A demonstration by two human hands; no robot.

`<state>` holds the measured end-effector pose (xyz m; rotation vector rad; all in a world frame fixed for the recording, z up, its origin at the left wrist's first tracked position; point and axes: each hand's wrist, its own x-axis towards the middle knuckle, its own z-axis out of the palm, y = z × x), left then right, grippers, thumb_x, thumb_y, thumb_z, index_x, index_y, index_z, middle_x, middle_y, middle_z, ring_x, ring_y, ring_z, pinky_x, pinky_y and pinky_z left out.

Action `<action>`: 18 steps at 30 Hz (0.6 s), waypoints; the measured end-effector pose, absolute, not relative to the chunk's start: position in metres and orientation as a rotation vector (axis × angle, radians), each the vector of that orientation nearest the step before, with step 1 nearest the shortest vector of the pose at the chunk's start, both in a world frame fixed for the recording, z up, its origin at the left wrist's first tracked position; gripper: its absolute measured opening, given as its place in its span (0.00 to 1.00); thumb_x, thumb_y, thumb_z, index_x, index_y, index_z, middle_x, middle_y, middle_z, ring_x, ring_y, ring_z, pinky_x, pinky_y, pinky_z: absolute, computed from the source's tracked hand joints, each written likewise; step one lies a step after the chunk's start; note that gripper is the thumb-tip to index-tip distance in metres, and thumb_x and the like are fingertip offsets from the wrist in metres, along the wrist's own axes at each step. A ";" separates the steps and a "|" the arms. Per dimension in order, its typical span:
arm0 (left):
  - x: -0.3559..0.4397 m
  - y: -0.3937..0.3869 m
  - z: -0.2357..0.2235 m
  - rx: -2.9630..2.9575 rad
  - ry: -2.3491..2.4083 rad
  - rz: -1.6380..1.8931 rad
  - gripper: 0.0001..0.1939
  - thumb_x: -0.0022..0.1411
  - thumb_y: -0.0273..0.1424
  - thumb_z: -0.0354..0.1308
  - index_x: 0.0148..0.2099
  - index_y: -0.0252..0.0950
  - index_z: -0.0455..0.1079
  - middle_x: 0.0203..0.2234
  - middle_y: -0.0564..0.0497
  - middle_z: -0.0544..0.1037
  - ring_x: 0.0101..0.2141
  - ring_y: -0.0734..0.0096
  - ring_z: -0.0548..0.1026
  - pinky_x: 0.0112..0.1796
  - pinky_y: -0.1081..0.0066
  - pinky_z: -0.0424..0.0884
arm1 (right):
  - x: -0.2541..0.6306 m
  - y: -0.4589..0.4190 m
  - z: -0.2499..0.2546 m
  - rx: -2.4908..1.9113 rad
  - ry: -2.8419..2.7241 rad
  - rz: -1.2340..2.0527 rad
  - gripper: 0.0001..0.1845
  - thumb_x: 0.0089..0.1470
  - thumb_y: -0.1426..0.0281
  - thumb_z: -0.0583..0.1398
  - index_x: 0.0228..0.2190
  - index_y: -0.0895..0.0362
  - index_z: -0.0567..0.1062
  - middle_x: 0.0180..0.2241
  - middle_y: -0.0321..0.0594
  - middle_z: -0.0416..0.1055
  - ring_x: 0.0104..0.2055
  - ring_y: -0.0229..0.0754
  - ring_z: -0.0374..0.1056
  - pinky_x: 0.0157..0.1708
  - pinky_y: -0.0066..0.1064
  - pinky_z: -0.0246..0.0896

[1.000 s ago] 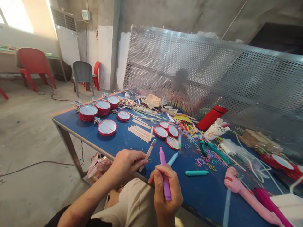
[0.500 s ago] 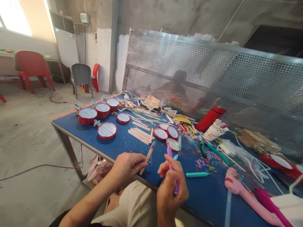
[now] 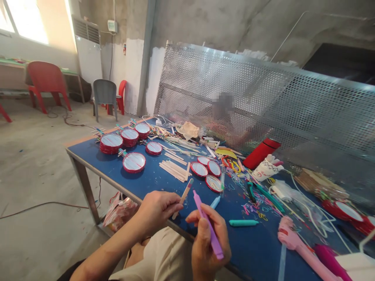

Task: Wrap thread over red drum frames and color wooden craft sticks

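Between the thumb and fingers of my left hand [image 3: 162, 207] is a wooden craft stick [image 3: 186, 191], tilted up, its top end coloured in bands. My right hand [image 3: 209, 234] grips a purple marker [image 3: 208, 224], whose tip points up and left toward the stick without touching it. Just behind that hand a light blue marker [image 3: 215, 202] lies on the table. A teal marker [image 3: 243, 223] rests to the right. Past my hands lie a row of plain craft sticks [image 3: 172, 170] and several small red-rimmed round discs [image 3: 213, 183].
More red-rimmed drums [image 3: 134, 162] stand at the left on the blue table [image 3: 111, 179]. Loose rubber bands [image 3: 252, 208], a red bottle [image 3: 261, 153], a white cup of markers [image 3: 267, 168] and a pink glue gun [image 3: 295, 234] occupy the right. A perforated metal panel [image 3: 190, 74] borders the back.
The purple marker has swung in my right hand, its tip now further left and nearer the stick. My left hand still holds the stick. The view has shifted slightly.
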<state>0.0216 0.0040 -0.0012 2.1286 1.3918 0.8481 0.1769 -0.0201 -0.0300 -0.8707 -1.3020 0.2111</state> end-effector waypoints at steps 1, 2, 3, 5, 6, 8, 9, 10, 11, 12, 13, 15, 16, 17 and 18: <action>0.021 0.004 -0.002 2.132 1.392 0.845 0.14 0.68 0.32 0.54 0.30 0.37 0.74 0.24 0.54 0.79 0.26 0.74 0.72 0.28 0.77 0.58 | 0.178 -0.021 -0.030 -0.870 -1.335 0.214 0.10 0.64 0.66 0.58 0.43 0.58 0.76 0.26 0.35 0.75 0.25 0.37 0.71 0.26 0.26 0.67; 0.021 0.005 -0.003 2.135 1.392 0.839 0.15 0.68 0.32 0.53 0.29 0.36 0.73 0.24 0.54 0.78 0.26 0.74 0.72 0.28 0.77 0.58 | 0.179 -0.021 -0.030 -0.871 -1.361 0.216 0.10 0.64 0.66 0.58 0.43 0.58 0.76 0.26 0.35 0.75 0.25 0.37 0.71 0.26 0.26 0.67; 0.021 0.005 -0.003 2.139 1.395 0.833 0.15 0.68 0.32 0.53 0.29 0.37 0.73 0.23 0.54 0.78 0.25 0.74 0.71 0.28 0.77 0.58 | 0.180 -0.021 -0.030 -0.871 -1.382 0.217 0.10 0.64 0.66 0.58 0.43 0.57 0.76 0.27 0.35 0.76 0.26 0.37 0.72 0.27 0.26 0.67; 0.021 0.005 -0.004 2.141 1.399 0.822 0.15 0.68 0.33 0.53 0.29 0.37 0.73 0.23 0.55 0.77 0.25 0.74 0.71 0.28 0.77 0.58 | 0.181 -0.020 -0.028 -0.855 -1.414 0.209 0.10 0.63 0.67 0.58 0.44 0.57 0.76 0.28 0.35 0.76 0.26 0.36 0.72 0.28 0.25 0.68; 0.021 0.005 -0.004 2.138 1.401 0.822 0.15 0.68 0.33 0.52 0.30 0.37 0.72 0.23 0.55 0.77 0.26 0.74 0.71 0.28 0.77 0.58 | 0.181 -0.020 -0.027 -0.850 -1.429 0.201 0.10 0.63 0.66 0.59 0.44 0.56 0.76 0.28 0.34 0.77 0.26 0.36 0.73 0.28 0.25 0.69; 0.021 0.005 -0.005 2.133 1.402 0.825 0.15 0.69 0.33 0.52 0.30 0.37 0.72 0.24 0.55 0.77 0.26 0.74 0.71 0.28 0.77 0.58 | 0.181 -0.019 -0.026 -0.854 -1.451 0.177 0.10 0.63 0.66 0.59 0.44 0.56 0.76 0.29 0.34 0.77 0.27 0.35 0.74 0.30 0.24 0.70; 0.021 0.005 -0.005 2.131 1.403 0.827 0.15 0.69 0.33 0.52 0.30 0.36 0.73 0.24 0.54 0.77 0.26 0.74 0.71 0.28 0.76 0.57 | 0.181 -0.018 -0.026 -0.861 -1.455 0.165 0.10 0.63 0.66 0.59 0.44 0.56 0.76 0.29 0.34 0.78 0.27 0.35 0.74 0.30 0.23 0.71; 0.021 0.005 -0.005 2.129 1.402 0.827 0.15 0.69 0.33 0.52 0.30 0.36 0.73 0.24 0.54 0.77 0.26 0.74 0.70 0.29 0.76 0.57 | 0.181 -0.018 -0.026 -0.867 -1.450 0.154 0.10 0.63 0.66 0.59 0.43 0.56 0.76 0.30 0.34 0.78 0.27 0.34 0.74 0.31 0.23 0.71; 0.021 0.005 -0.005 2.127 1.402 0.828 0.14 0.68 0.33 0.52 0.31 0.36 0.73 0.24 0.54 0.77 0.26 0.74 0.70 0.29 0.76 0.57 | 0.180 -0.017 -0.027 -0.871 -1.441 0.145 0.10 0.64 0.65 0.59 0.43 0.56 0.77 0.30 0.34 0.78 0.27 0.34 0.74 0.31 0.23 0.71; 0.021 0.005 -0.005 2.124 1.402 0.829 0.14 0.68 0.33 0.52 0.31 0.36 0.73 0.24 0.54 0.77 0.26 0.74 0.70 0.29 0.76 0.57 | 0.180 -0.017 -0.028 -0.871 -1.433 0.140 0.10 0.64 0.65 0.59 0.43 0.56 0.77 0.30 0.34 0.78 0.27 0.34 0.74 0.31 0.23 0.71; 0.021 0.004 -0.005 2.122 1.404 0.830 0.14 0.68 0.33 0.52 0.32 0.36 0.74 0.24 0.54 0.77 0.26 0.74 0.70 0.29 0.76 0.57 | 0.179 -0.016 -0.029 -0.866 -1.426 0.138 0.10 0.64 0.65 0.59 0.43 0.56 0.77 0.30 0.34 0.78 0.26 0.34 0.74 0.31 0.23 0.71; 0.022 0.004 -0.005 2.121 1.411 0.831 0.14 0.68 0.33 0.53 0.32 0.36 0.74 0.24 0.54 0.77 0.26 0.74 0.70 0.29 0.76 0.57 | 0.178 -0.016 -0.032 -0.864 -1.420 0.144 0.11 0.64 0.65 0.59 0.43 0.56 0.77 0.30 0.35 0.78 0.26 0.34 0.74 0.31 0.23 0.70; 0.022 0.004 -0.006 2.121 1.414 0.831 0.14 0.68 0.33 0.53 0.32 0.36 0.74 0.24 0.54 0.77 0.26 0.74 0.70 0.29 0.76 0.57 | 0.178 -0.016 -0.033 -0.865 -1.417 0.148 0.11 0.64 0.65 0.59 0.43 0.56 0.77 0.30 0.35 0.78 0.26 0.34 0.74 0.30 0.23 0.70; 0.022 0.004 -0.006 2.121 1.417 0.830 0.14 0.68 0.33 0.53 0.32 0.36 0.74 0.24 0.54 0.77 0.26 0.74 0.70 0.29 0.76 0.57 | 0.178 -0.016 -0.033 -0.871 -1.415 0.159 0.11 0.63 0.65 0.59 0.43 0.56 0.77 0.30 0.35 0.78 0.26 0.34 0.74 0.29 0.23 0.70; 0.022 0.004 -0.006 2.120 1.419 0.831 0.14 0.68 0.33 0.53 0.31 0.36 0.74 0.24 0.54 0.77 0.26 0.74 0.70 0.29 0.76 0.57 | 0.178 -0.016 -0.034 -0.880 -1.404 0.175 0.11 0.63 0.65 0.59 0.43 0.56 0.77 0.29 0.35 0.78 0.25 0.34 0.74 0.29 0.24 0.69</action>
